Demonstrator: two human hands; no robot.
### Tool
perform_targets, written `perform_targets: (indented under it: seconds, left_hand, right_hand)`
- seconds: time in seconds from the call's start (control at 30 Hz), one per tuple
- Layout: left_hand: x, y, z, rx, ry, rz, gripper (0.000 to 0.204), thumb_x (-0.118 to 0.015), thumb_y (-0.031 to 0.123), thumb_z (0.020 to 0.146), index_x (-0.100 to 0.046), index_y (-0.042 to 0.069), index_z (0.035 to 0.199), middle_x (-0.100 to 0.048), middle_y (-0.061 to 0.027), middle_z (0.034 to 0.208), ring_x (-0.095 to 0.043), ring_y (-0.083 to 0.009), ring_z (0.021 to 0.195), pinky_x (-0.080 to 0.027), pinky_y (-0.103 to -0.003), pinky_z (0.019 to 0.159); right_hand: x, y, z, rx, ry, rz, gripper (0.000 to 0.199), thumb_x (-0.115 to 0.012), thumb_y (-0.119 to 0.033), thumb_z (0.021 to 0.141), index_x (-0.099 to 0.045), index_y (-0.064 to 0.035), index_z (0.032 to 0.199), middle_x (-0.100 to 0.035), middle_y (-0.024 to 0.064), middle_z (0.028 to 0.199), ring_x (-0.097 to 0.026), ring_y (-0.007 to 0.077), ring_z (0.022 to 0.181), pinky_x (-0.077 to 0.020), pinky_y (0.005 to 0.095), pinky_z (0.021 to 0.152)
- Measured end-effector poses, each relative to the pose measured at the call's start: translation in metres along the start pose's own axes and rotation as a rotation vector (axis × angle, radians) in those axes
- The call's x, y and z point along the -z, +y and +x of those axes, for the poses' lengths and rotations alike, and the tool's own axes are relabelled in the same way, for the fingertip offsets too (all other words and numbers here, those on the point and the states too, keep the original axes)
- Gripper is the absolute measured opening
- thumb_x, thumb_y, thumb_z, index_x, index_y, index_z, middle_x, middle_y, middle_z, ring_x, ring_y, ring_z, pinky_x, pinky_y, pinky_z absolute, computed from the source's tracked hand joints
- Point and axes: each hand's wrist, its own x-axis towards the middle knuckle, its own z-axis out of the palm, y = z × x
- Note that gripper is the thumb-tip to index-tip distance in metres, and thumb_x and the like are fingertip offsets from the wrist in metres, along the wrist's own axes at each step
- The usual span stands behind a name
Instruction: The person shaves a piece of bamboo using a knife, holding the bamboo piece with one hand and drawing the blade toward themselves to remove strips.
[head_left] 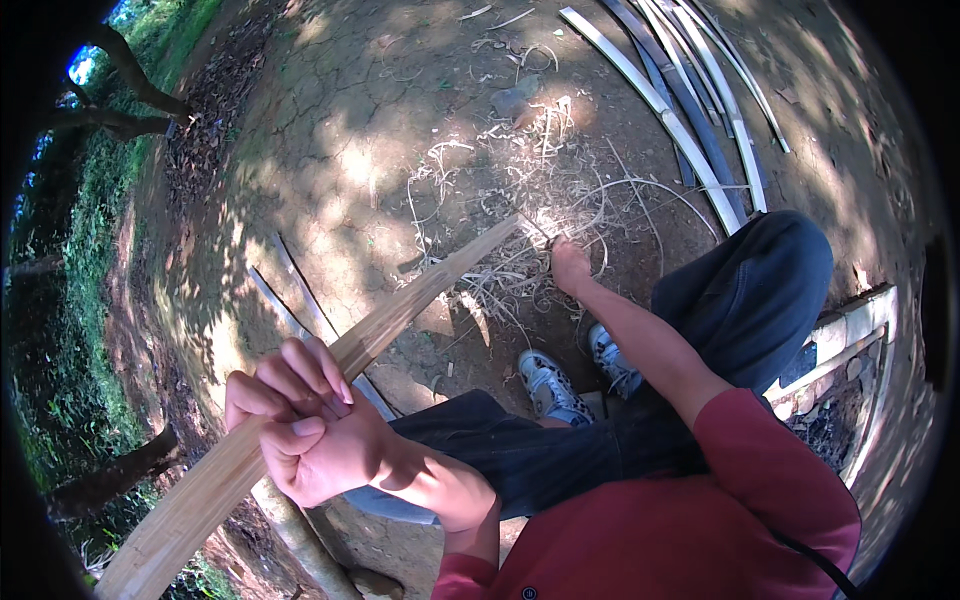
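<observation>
- Trees and green growth line the far left edge, beside cracked, sun-dappled ground (330, 120).
- A long bamboo slat (300, 390) runs from the lower left corner up and rightward, its far tip near the middle of the view.
- The left hand (300, 425) is clenched around the slat, fingers curled over its top face.
- Two thin strips (300, 300) lie flat on the ground just behind the slat.
- A heap of pale curled shavings (520, 190) covers the dirt around the slat's tip.
- The right hand (568, 265) is closed at the slat's far end; what it grips is too small to tell.
- Patterned shoes (550, 385) and dark trousers (740, 290) sit below that arm.
- Long split strips (690, 110) lie side by side at upper right.
</observation>
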Motion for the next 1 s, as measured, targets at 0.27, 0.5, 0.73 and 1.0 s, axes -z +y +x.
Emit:
perform_targets:
  seconds: [0.27,0.5,0.73,1.0]
  left_hand:
    - [0.003,-0.008,0.001,0.004,0.011,-0.065,0.014,-0.043,0.000,0.052,-0.031,0.007,0.057,-0.024,-0.0021,0.047,-0.020,-0.0118,0.042,-0.025,-0.022,0.036]
    - [0.020,-0.007,0.007,-0.045,0.028,-0.039,0.015,-0.043,-0.001,0.056,-0.030,0.008,0.058,-0.024,-0.0027,0.047,-0.020,-0.0116,0.042,-0.025,-0.022,0.035]
    - [0.024,-0.008,0.017,-0.067,0.122,0.027,0.014,-0.041,0.001,0.061,-0.030,0.008,0.061,-0.025,-0.0028,0.048,-0.020,-0.0117,0.041,-0.025,-0.023,0.035]
    - [0.035,0.045,0.058,-0.132,0.127,0.096,0.020,-0.042,0.001,0.065,-0.026,0.010,0.058,-0.024,-0.0022,0.049,-0.020,-0.0116,0.042,-0.024,-0.023,0.035]
  right_hand:
    - [0.052,0.002,0.029,-0.190,-0.729,0.754,0.025,-0.049,-0.019,0.089,-0.059,0.0036,0.088,-0.061,0.0134,0.063,-0.052,0.0187,0.042,-0.0409,0.0274,0.038]
    - [0.087,-0.023,-0.005,-0.083,-0.295,0.737,0.024,-0.049,-0.017,0.088,-0.061,0.0023,0.080,-0.060,0.0118,0.062,-0.058,0.0205,0.043,-0.0470,0.0331,0.040]
    - [0.098,-0.068,-0.051,0.194,-0.081,0.616,0.029,-0.049,-0.016,0.083,-0.051,0.0065,0.101,-0.058,0.0180,0.062,-0.058,0.0233,0.046,-0.0450,0.0366,0.042]
    - [0.184,-0.049,-0.111,0.416,-0.137,0.335,0.020,-0.053,-0.012,0.074,-0.056,0.0034,0.086,-0.062,0.0254,0.083,-0.062,0.0387,0.084,-0.0469,0.0447,0.073]
